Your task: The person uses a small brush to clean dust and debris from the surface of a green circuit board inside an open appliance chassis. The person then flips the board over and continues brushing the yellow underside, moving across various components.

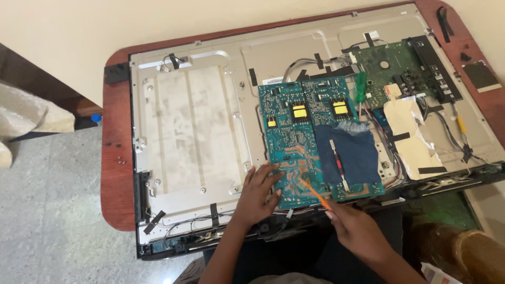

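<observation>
Reddish wood forms the table (117, 158), on which an opened flat-screen chassis (194, 121) is laid — its metal back panel exposed. A teal circuit board (294, 142) is seen upon the panel, partly covered by a dark blue cloth (353, 155). The left hand (259, 193) is pressed flat, fingers spread, on the board's lower corner. An orange-tipped tool (314, 193) — possibly a screwdriver — is gripped in the right hand (357, 229), its tip against the board.

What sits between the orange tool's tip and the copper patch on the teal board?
Nothing visible. The right hand holds the orange tool with its tip on the teal circuit board; the left hand rests beside it.
</observation>
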